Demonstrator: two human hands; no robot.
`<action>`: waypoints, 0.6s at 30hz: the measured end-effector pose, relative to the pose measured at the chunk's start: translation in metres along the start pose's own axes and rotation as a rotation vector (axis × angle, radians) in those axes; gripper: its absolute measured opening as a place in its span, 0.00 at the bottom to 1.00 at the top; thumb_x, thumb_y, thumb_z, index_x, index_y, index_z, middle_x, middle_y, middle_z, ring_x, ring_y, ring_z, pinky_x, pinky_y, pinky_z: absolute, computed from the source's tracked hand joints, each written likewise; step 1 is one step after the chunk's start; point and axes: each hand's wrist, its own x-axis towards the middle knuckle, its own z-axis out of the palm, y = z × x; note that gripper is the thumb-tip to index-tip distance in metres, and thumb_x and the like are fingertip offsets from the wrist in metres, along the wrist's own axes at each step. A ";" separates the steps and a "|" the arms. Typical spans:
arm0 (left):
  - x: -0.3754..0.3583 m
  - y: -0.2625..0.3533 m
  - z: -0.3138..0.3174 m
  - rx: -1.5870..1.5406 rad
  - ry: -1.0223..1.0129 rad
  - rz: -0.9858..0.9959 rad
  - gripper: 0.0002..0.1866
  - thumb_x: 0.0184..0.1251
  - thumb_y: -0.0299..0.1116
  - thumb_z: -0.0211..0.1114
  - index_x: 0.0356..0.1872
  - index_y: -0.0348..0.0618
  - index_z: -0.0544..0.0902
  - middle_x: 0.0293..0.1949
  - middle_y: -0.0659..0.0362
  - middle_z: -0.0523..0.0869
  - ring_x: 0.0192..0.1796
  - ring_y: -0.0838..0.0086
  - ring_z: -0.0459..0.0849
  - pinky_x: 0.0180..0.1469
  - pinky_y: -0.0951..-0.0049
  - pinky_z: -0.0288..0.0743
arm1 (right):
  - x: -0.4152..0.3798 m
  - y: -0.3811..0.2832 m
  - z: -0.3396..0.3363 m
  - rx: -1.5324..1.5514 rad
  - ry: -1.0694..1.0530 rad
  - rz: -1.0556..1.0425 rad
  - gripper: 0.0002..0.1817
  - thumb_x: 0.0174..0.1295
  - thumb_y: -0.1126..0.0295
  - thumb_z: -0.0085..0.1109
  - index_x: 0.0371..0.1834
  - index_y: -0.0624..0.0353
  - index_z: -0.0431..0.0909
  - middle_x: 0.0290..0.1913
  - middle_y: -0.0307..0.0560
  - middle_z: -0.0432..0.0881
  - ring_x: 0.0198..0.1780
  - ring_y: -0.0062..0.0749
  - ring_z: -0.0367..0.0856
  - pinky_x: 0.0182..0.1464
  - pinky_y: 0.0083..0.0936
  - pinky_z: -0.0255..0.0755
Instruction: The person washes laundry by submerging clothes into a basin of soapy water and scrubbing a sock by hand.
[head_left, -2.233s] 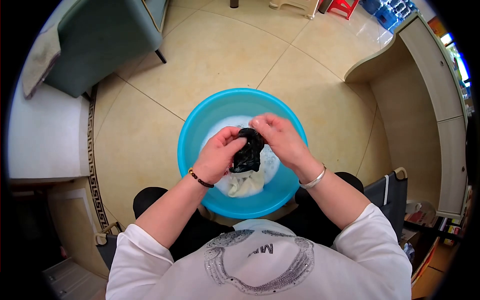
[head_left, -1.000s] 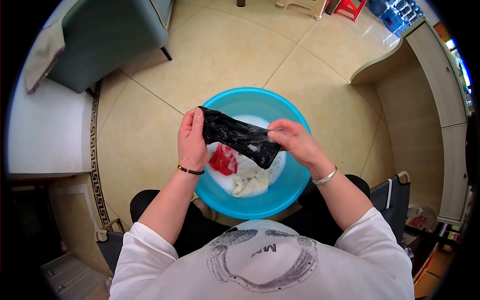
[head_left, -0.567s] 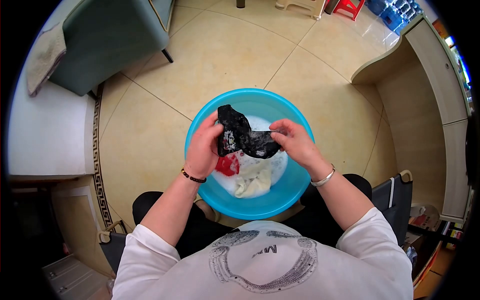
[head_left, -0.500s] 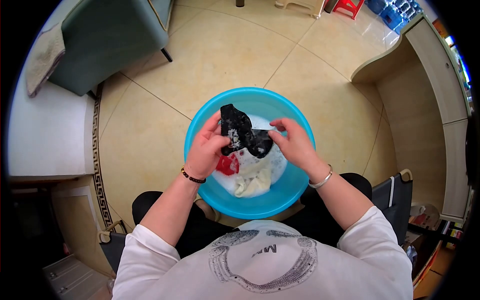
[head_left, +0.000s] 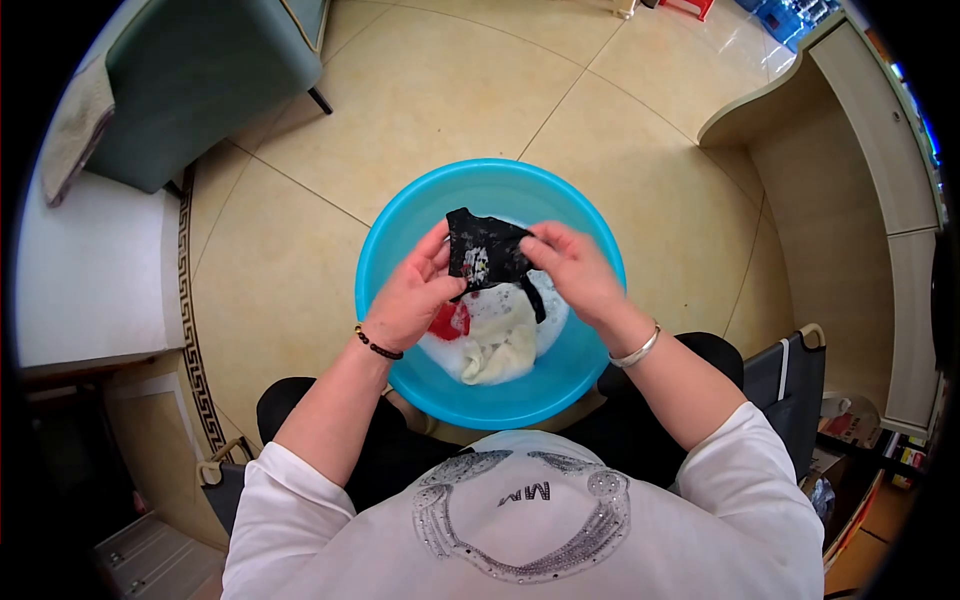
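Observation:
A small, wet black garment [head_left: 487, 250], with white suds on its front, is stretched between my hands over the blue basin [head_left: 400, 385]. At its left edge, my left hand [head_left: 415, 290] grips it between thumb and fingers. My right hand [head_left: 568, 262] pinches the upper right edge, and a narrow black end hangs down just below it. Under the garment, soapy water [head_left: 552, 322] fills the basin's bottom. A cream-white cloth [head_left: 502, 352] lies bunched in the suds, with a red cloth [head_left: 450, 319] to its left, partly hidden by my left hand.
The basin stands on beige floor tiles [head_left: 440, 90] in front of my knees. A grey-green chair [head_left: 205, 85] is at upper left, beside a white ledge [head_left: 100, 270]. A wooden cabinet [head_left: 830, 200] curves along the right. Blue water bottles [head_left: 785, 22] stand at the far right.
My right hand has shifted up and slightly left along the black garment, now gripping its upper edge. The garment is spread flatter, with one end dangling. The view has shifted slightly.

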 end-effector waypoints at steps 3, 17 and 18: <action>-0.001 0.004 -0.004 0.062 0.047 -0.095 0.36 0.58 0.15 0.51 0.70 0.40 0.55 0.60 0.56 0.73 0.56 0.76 0.75 0.58 0.74 0.70 | -0.001 0.002 -0.002 0.100 0.037 0.023 0.09 0.64 0.68 0.54 0.40 0.64 0.76 0.30 0.34 0.77 0.33 0.14 0.70 0.35 0.16 0.67; 0.001 -0.006 0.012 0.437 0.132 -0.214 0.21 0.64 0.24 0.58 0.57 0.36 0.68 0.49 0.57 0.78 0.41 0.78 0.82 0.40 0.79 0.76 | 0.001 0.026 0.016 -0.389 0.011 -0.074 0.14 0.59 0.70 0.56 0.44 0.68 0.73 0.35 0.53 0.82 0.32 0.44 0.82 0.37 0.32 0.75; 0.004 -0.006 0.011 0.454 0.233 -0.125 0.19 0.62 0.27 0.61 0.53 0.36 0.70 0.44 0.58 0.79 0.37 0.80 0.81 0.35 0.81 0.75 | -0.002 0.013 0.018 -0.219 0.014 0.003 0.13 0.59 0.71 0.55 0.43 0.68 0.73 0.34 0.52 0.82 0.33 0.39 0.82 0.37 0.31 0.75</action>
